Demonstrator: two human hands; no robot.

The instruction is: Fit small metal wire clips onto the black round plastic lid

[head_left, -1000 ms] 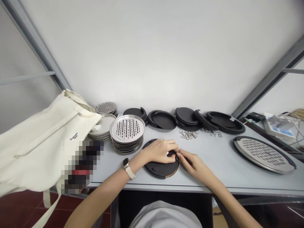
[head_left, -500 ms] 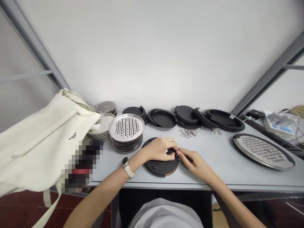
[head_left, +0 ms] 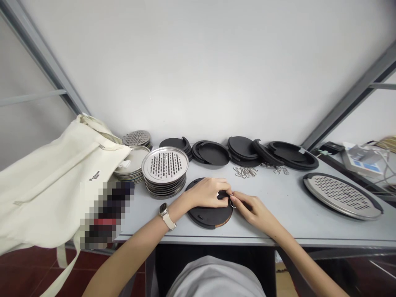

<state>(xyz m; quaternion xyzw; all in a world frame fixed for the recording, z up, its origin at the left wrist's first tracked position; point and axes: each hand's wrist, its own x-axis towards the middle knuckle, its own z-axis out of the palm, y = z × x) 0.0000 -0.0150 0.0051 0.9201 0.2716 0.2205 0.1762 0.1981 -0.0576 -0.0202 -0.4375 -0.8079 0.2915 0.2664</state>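
In front of me on the table lies a black round tray (head_left: 210, 220), with a strip of orange-brown showing along its lower right edge. My left hand (head_left: 212, 193) lies over it, fingers curled closed at its right edge. A small metal ring (head_left: 233, 204) hangs at that edge, where my right hand (head_left: 251, 209) pinches it between thumb and forefinger. Both hands' fingertips nearly meet there, and they hide the joint between ring and tray. Behind them is a loose pile of metal hooks (head_left: 244, 171).
Left of the tray stands a stack of round metal graters (head_left: 165, 165), with plain metal discs (head_left: 131, 165) behind. Black round trays (head_left: 213, 153) line the wall. A grater in a black rim (head_left: 343, 196) lies right. A cream bag (head_left: 62, 177) overhangs the left edge.
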